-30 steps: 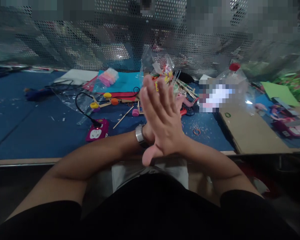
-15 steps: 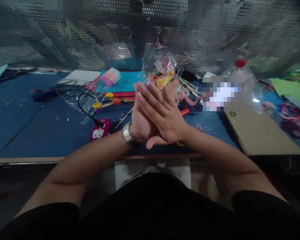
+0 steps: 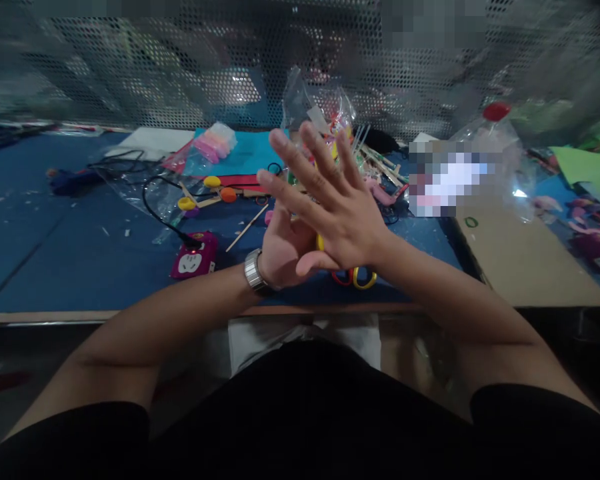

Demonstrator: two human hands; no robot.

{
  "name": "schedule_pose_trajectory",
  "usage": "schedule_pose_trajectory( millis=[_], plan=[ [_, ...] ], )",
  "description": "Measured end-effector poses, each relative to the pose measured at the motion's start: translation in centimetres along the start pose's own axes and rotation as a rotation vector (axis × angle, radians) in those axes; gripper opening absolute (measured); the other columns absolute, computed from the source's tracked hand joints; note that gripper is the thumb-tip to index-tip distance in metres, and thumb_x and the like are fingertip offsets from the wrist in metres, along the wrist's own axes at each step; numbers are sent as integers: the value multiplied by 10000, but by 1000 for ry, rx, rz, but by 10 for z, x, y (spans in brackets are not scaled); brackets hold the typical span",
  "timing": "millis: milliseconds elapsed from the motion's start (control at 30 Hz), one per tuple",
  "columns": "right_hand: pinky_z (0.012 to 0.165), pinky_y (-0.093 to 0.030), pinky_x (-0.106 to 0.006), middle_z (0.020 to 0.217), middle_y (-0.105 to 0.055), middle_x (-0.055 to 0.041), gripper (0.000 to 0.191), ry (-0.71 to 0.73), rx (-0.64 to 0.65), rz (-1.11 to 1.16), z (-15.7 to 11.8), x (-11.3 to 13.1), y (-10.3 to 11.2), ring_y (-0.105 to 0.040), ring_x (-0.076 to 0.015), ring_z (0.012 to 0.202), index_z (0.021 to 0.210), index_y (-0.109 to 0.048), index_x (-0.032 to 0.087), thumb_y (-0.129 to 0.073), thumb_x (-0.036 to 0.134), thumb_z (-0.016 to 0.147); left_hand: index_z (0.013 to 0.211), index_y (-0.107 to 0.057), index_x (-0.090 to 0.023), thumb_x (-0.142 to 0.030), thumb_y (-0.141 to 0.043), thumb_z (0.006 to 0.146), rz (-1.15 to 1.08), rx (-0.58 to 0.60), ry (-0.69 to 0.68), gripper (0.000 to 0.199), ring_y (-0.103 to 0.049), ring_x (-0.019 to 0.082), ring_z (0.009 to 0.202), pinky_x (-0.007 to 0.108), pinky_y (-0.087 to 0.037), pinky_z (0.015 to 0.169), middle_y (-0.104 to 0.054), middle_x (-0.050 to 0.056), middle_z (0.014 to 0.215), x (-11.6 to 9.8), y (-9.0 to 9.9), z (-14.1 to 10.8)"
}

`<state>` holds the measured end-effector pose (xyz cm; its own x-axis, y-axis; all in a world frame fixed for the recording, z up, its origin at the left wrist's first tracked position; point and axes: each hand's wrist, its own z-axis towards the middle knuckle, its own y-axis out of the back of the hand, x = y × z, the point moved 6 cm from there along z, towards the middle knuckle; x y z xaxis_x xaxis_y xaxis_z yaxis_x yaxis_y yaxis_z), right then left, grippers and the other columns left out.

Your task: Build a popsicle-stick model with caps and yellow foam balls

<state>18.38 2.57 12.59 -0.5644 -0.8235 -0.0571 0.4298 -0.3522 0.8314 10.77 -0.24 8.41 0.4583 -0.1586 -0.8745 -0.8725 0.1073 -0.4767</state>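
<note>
My right hand (image 3: 343, 213) is raised over the table's front part, back toward me, its fingers spread and its thumb pointing left. Behind it is my left hand (image 3: 285, 250), palm up and flat, with a silver watch (image 3: 254, 269) at the wrist; most of its fingers are hidden. A small yellow patch (image 3: 321, 243) shows between the two hands, and I cannot make out what it is. Just below the right hand lie scissors with red and yellow handles (image 3: 364, 277), partly covered. A thin wooden stick (image 3: 247, 228) lies left of the hands.
A magenta power socket (image 3: 195, 257) with a black cable sits at left. Craft sticks with coloured blobs (image 3: 207, 199), a bag of pastel pieces (image 3: 215, 143) and blue paper (image 3: 257, 150) lie behind. Cardboard (image 3: 520, 253) covers the right side. A perforated metal screen (image 3: 205, 73) closes the back.
The hands were pressed palm to palm; now the right hand has opened, spread its fingers and shifted slightly away. The yellow patch and the scissors handles have come into sight.
</note>
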Motion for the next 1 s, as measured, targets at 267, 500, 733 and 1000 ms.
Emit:
schedule_pose_trajectory(
  millis=[267,500,733,1000],
  plan=[
    [1417,-383,-796,1777,-616,-100,1149,-12,-107,170,-20,-39,8,-591,-486,1665,1816,-550,356,-221,1109,1013,1710,-598,-139,-924,-295,1116,-363,350,240,1030,-358,392,1848,617,-388,1490,-677,163,1771,5,0,13],
    [1261,-548,-770,1605,-732,-93,980,18,-46,208,-41,-47,-2,-700,-436,1510,1419,-845,340,-285,1060,1064,1720,-610,-248,-868,-274,1137,-328,215,242,914,-426,450,1812,728,-496,1393,-724,107,1726,1,10,18],
    [972,-709,-564,1043,-823,-44,583,76,-498,392,-55,-38,33,-806,-293,1006,1115,-827,362,-519,856,1145,1767,-580,-307,-991,-249,1064,-311,315,233,1035,-291,416,1874,703,-430,1444,-695,85,1756,-9,16,15],
    [942,-728,-495,1178,-824,-121,867,-444,-579,520,-86,-114,-12,-813,-318,1187,1324,-771,362,-332,1059,1054,1881,-372,-428,-1003,-138,1040,-319,301,273,1045,-378,340,1851,646,-389,1460,-623,5,1817,-15,21,12]
  ],
)
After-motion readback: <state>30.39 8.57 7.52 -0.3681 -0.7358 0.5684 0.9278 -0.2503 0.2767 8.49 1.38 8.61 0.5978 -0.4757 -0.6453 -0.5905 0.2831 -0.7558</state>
